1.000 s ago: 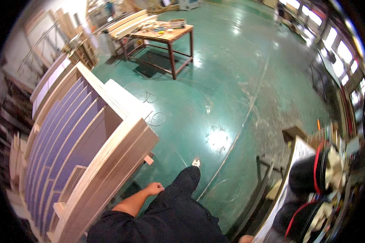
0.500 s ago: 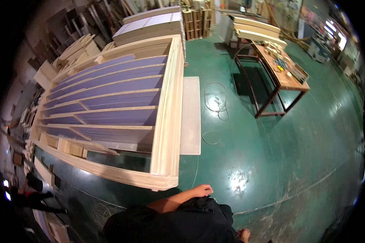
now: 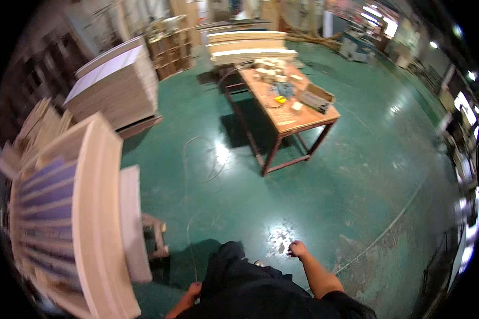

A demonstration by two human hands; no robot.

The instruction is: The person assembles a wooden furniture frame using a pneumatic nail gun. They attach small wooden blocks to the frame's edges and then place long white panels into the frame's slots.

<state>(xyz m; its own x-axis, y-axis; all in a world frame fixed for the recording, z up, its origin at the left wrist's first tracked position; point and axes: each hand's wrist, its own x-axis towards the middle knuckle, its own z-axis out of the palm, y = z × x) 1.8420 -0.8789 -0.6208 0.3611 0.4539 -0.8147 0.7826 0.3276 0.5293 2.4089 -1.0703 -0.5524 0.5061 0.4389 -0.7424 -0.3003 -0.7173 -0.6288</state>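
My right hand (image 3: 297, 248) is out in front of my body above the green floor, its fingers curled in, with nothing seen in them. It touches nothing. Low beside my dark clothing is my left hand (image 3: 195, 290), blurred, and its fingers cannot be made out. Nearest to that hand, on the left, stands a large pale wooden frame (image 3: 98, 212) with slats across purple-grey panels. A light flat board (image 3: 135, 223) sticks out from under its near side. Ahead is a wooden-topped workbench (image 3: 287, 125) on dark red metal legs.
On the bench lie wood blocks (image 3: 271, 69), a yellow object (image 3: 280, 99) and an open box (image 3: 316, 99). Behind it are stacked pale beams (image 3: 247, 45). A panel stack (image 3: 112, 85) stands at the far left. A thin hose (image 3: 188, 228) trails over the floor.
My view has turned right and moved toward the bench; the frame has slid to the left edge. My left hand has dropped back to my side, and my right hand has swung forward.
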